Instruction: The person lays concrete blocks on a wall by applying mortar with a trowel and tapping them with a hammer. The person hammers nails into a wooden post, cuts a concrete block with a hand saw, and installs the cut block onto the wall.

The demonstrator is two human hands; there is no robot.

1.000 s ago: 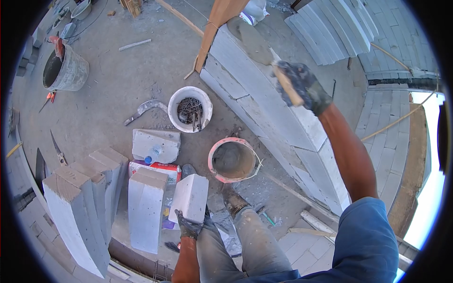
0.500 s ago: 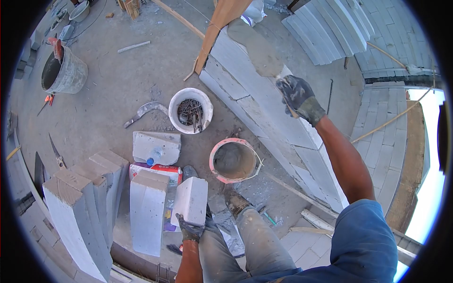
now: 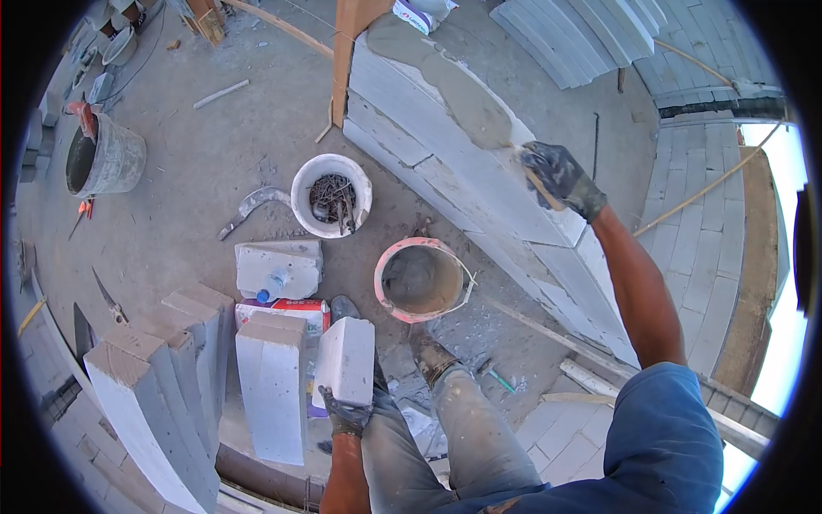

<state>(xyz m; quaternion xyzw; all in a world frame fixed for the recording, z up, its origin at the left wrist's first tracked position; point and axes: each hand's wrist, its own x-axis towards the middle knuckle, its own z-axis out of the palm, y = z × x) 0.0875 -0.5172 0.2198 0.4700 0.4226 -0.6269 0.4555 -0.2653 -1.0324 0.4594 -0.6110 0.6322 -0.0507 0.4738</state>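
My gloved right hand (image 3: 562, 182) is closed round the wooden handle of a trowel (image 3: 541, 187) above the top of the low block wall (image 3: 505, 190). Wet grey mortar (image 3: 462, 98) covers the far part of that top, up to the trowel. My gloved left hand (image 3: 346, 415) grips the lower end of a white block (image 3: 345, 361) beside my left leg. A bucket with a red rim (image 3: 419, 280) holds grey mortar between my feet and the wall. Left of it is a white bucket (image 3: 332, 195) of nails.
Curved blocks (image 3: 150, 390) stand at the lower left, with another block (image 3: 272, 385) beside them. A bottle (image 3: 272, 287) lies on a block behind a red and white bag (image 3: 291, 313). A large bucket (image 3: 116, 158) is at the far left. A wooden post (image 3: 346, 51) stands at the wall's end.
My right hand has drawn the trowel nearer along the wall top, and the mortar layer now reaches further toward me. My left hand still holds the block. The view has shifted slightly.
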